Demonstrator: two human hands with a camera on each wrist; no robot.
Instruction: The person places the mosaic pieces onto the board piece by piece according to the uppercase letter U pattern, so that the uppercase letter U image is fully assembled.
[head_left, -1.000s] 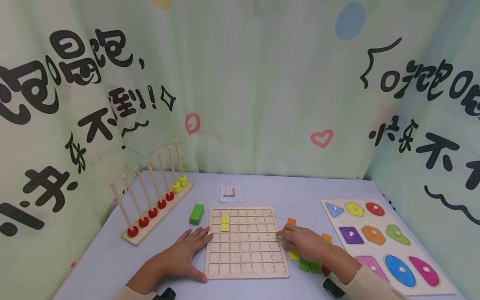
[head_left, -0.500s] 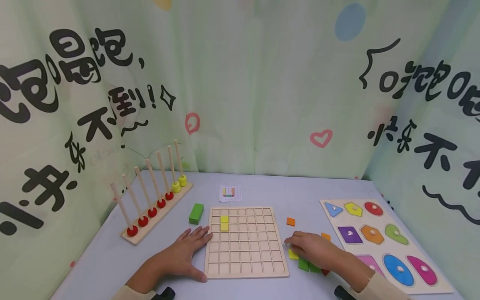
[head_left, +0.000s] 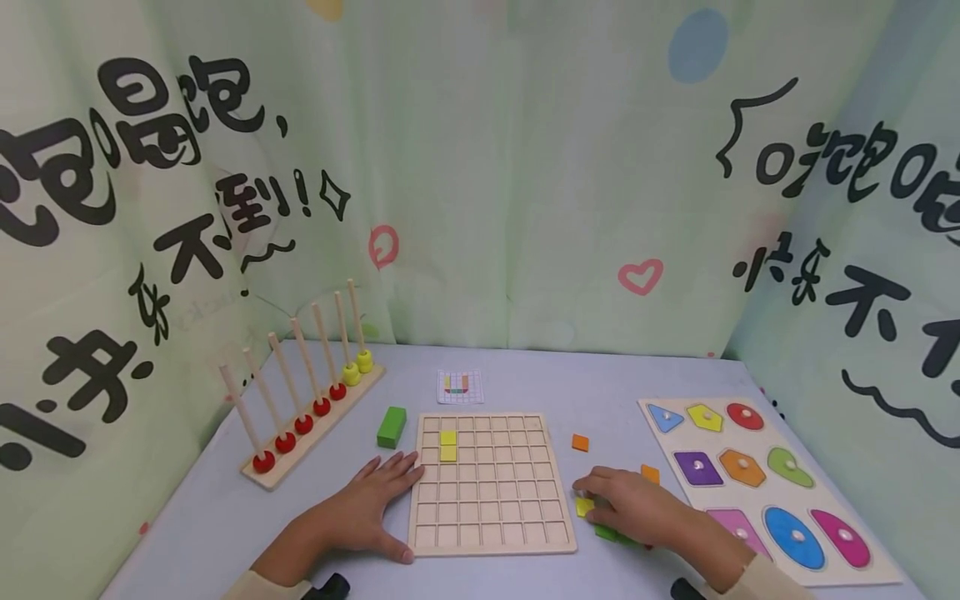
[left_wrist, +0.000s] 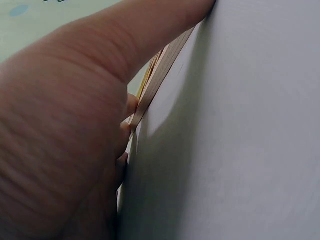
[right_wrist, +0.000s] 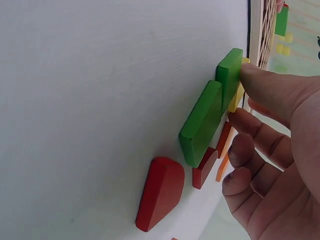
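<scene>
A pale wooden grid board (head_left: 495,508) lies in the middle of the table, with two yellow squares (head_left: 448,445) in its upper left cells. My left hand (head_left: 367,508) rests spread along the board's left side, fingertips at the edge and thumb at the near corner. To the right of the board, my right hand (head_left: 637,504) reaches low over loose tiles, its thumb and index finger spaced around a yellow tile (head_left: 585,507). In the right wrist view the thumb is right by two green tiles (right_wrist: 205,120); red tiles (right_wrist: 161,192) lie beside them.
An orange tile (head_left: 581,442) lies right of the board. A bead abacus (head_left: 315,417) and a green block (head_left: 392,427) stand on the left. Behind the board is a small pattern card (head_left: 460,387). A shape puzzle board (head_left: 750,442) covers the right side.
My right hand has drawn back from the board's right edge and the orange tile, moving nearer to me over the yellow and green tiles. The left hand stays put.
</scene>
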